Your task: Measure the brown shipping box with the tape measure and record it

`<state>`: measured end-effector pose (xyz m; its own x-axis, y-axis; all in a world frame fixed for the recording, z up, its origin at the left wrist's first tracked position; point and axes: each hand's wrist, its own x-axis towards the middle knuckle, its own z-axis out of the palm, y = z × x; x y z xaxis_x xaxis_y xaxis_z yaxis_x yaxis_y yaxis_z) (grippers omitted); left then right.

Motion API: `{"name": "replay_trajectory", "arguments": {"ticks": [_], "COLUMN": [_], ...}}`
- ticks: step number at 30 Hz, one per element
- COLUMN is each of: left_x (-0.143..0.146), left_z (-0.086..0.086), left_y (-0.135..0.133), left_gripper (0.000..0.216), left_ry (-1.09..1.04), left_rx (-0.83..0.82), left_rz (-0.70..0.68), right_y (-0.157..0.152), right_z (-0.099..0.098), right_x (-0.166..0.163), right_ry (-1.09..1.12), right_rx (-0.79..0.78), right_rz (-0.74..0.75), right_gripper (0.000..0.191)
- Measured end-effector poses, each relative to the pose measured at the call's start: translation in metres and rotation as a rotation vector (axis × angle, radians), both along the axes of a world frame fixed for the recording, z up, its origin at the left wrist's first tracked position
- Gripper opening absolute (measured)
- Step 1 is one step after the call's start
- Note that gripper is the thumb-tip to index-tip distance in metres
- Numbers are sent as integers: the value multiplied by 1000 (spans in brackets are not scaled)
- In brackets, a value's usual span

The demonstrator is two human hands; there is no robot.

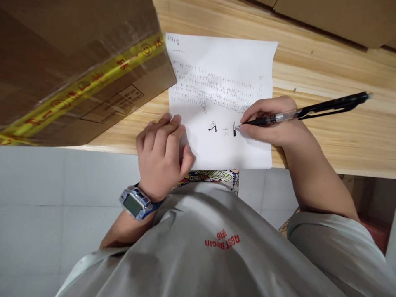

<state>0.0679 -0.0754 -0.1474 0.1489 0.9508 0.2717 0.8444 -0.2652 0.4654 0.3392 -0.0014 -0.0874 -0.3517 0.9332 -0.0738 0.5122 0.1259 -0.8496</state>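
Observation:
A white sheet of paper lies on the wooden table, covered in rows of short pen marks with several small stick figures below. My right hand grips a black ballpoint pen near its tip. The pen's point touches the paper at a small narrow shape filled in black, right of the stick figures. My left hand rests palm down at the lower left edge of the sheet, fingers loosely bent and thumb apart, holding nothing. A digital watch is on the left wrist.
A large cardboard box with yellow printed tape stands at the left, its corner over the paper's left edge. More cardboard is at the back right. The front edge of the table runs just below the hands, with tiled floor beneath.

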Motion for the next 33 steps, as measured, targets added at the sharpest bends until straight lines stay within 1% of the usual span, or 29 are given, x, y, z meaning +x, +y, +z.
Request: {"name": "replay_trajectory", "arguments": {"ticks": [2,4,6,9,16,20,24,27,31,33], "left_x": [-1,-1,-2,-2,-2,-1,-1,0,1,2], "left_z": [-1,-2,-3,-5,-8,-8,-8,-6,-3,-1], "left_y": [0,1,1,2,2,3,2,3,5,5], "left_gripper": [40,39,38,39,39,40,39,39,38,36], "left_ry": [5,-3,8,51,33,89,44,116,227,267], "left_rx": [33,33,33,90,179,188,189,208,321,354], "left_rz": [-3,-4,-5,-21,-32,-39,-38,-44,-51,-55], "right_y": [2,3,4,3,3,3,3,3,2,1], "right_z": [0,-1,-1,-1,-2,-3,-3,-3,-6,-7], "right_x": [0,1,2,2,2,3,4,4,3,2], "right_ry": [-26,-50,-63,-78,-76,-59,-65,-61,-46,-27], "right_rx": [-33,-49,-45,-32,15,17,4,6,34,45], "right_rz": [18,41,60,73,71,64,68,70,21,8], "right_gripper": [7,6,5,6,7,8,8,8,8,9]}}
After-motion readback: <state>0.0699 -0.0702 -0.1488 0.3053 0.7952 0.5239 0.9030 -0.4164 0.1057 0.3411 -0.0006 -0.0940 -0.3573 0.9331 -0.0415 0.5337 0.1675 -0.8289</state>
